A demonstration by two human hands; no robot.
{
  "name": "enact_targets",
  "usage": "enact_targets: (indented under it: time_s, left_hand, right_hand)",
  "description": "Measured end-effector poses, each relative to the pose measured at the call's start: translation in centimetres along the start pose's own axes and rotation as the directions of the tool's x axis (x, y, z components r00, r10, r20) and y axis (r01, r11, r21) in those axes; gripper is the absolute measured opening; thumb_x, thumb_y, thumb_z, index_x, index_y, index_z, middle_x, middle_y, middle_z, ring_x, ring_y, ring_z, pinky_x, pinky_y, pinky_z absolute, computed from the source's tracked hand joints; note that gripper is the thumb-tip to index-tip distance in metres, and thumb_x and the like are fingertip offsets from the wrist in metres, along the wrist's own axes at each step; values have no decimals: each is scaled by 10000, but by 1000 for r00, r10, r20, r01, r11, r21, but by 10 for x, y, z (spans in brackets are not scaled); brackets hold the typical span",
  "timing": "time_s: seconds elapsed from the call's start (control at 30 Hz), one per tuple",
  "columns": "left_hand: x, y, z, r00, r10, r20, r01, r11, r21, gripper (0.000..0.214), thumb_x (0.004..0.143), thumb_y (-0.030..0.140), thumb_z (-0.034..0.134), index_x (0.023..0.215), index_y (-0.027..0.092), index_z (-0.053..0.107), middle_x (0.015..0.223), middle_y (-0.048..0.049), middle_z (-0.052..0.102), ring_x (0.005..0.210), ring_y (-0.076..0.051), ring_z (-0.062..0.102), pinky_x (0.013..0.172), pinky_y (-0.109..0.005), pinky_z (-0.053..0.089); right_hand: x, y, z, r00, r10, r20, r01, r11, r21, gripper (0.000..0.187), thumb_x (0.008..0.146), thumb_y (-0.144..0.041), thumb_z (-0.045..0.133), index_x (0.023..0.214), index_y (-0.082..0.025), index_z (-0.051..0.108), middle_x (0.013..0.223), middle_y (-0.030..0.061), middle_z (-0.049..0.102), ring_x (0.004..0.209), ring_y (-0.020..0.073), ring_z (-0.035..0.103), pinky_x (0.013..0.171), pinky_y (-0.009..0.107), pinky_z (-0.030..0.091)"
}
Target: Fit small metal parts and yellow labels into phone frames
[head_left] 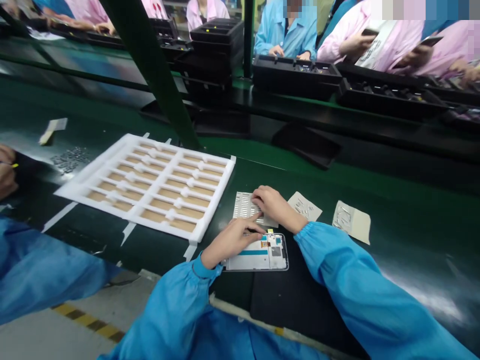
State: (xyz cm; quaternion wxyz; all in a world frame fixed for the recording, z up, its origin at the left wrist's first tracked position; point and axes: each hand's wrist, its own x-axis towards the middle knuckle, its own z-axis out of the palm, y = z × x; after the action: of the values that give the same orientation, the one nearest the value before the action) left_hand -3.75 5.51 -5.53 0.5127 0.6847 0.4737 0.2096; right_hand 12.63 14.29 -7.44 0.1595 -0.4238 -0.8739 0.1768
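A phone back housing (247,261), with blue strips and a yellow tab, lies at the table's near edge. My left hand (234,241) rests over its left and upper part, thumb along the upper edge and index finger stretched to the sheet behind. That sheet (242,206) is pale and carries rows of small silvery pieces. On its right half sits my right hand (273,205), fingers bent down and closed at the tips; whatever they pinch is hidden. Just right of this hand lies a paper with loose slim pieces (305,206).
A white foam tray (204,225) with brown-bottomed slots is taped down on the left. Another paper with slim pieces (352,221) lies right. Small dark parts (70,159) are scattered far left, near a co-worker's hand (7,170). A green post (153,70) slants behind; black bins (296,72) stand beyond.
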Motion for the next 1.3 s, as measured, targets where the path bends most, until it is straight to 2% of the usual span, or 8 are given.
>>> enact_targets:
  time_s: [0.2, 0.37, 0.5, 0.6, 0.7, 0.83, 1.07, 1.3]
  left_hand:
    - [0, -5, 0, 1000, 26, -16, -27, 1000, -7, 235, 876, 324, 630, 1026, 224, 781, 1427, -58, 534, 1127, -290, 667, 911, -354, 567]
    - [1, -9, 1, 1000, 19, -18, -19, 1000, 9, 253, 874, 355, 638, 1020, 208, 783, 1398, -71, 567, 1031, -290, 709, 900, -364, 570]
    - [1, -7, 0, 1000, 29, 5, -28, 999, -36, 270, 879, 367, 625, 1021, 196, 779, 1456, -77, 509, 1024, -287, 711, 864, -341, 584]
    - [1, -5, -2, 999, 31, 14, -31, 999, -24, 247, 876, 351, 626, 1006, 209, 781, 1514, -71, 437, 1009, -277, 715, 851, -321, 583]
    - [1, -4, -2, 1000, 26, 12, -27, 1000, 16, 244, 872, 337, 631, 1014, 209, 782, 1485, -85, 478, 1034, -288, 705, 833, -316, 583]
    - [0, -3, 1, 1000, 12, 24, -13, 1000, 19, 278, 887, 347, 607, 1067, 210, 769, 1333, -89, 630, 976, -284, 724, 778, -311, 595]
    - [-3, 2, 4, 1000, -10, 4, 10, 999, 39, 308, 870, 349, 623, 1105, 202, 758, 1476, -80, 481, 1069, -308, 692, 848, -334, 581]
    - [-1, 1, 4, 1000, 11, -1, -11, 999, 40, 285, 877, 356, 614, 1041, 186, 773, 1322, -83, 636, 1230, -311, 597, 908, -337, 563]
  right_hand:
    - [-4, -8, 0, 998, 11, 69, -2, 993, -118, 162, 916, -67, 473, 920, -181, 588, 971, 92, 592, 932, 245, 519, 773, 338, 409]
    - [-3, -24, 3, 997, 72, 2, -72, 989, -129, 239, 856, 24, 414, 886, -160, 564, 983, 152, 577, 951, 289, 500, 814, 396, 398]
    - [-3, -20, -6, 989, 121, -90, -123, 992, -15, 127, 942, -120, 423, 890, -177, 525, 982, 113, 572, 930, 242, 518, 815, 352, 420]
    - [-7, -13, -22, 973, 166, -159, -153, 984, 87, 176, 998, -201, 326, 930, -191, 488, 939, 66, 574, 883, 189, 535, 775, 292, 430]
    - [-14, -7, -30, 965, 184, -189, -160, 978, 135, 193, 998, -205, 296, 934, -207, 478, 915, 37, 583, 840, 168, 547, 743, 273, 426]
    - [-16, 1, -20, 972, 179, -152, -163, 980, 113, 162, 952, -147, 398, 866, -202, 524, 888, 31, 595, 852, 171, 562, 765, 280, 414]
    - [0, -1, 0, 984, 167, -68, -169, 985, -35, 145, 933, -157, 498, 885, -180, 632, 961, 89, 610, 929, 235, 550, 805, 354, 402]
    - [9, -15, 4, 998, 68, -15, -70, 981, -182, 182, 946, -155, 477, 909, -169, 655, 1008, 130, 612, 996, 288, 515, 841, 421, 396]
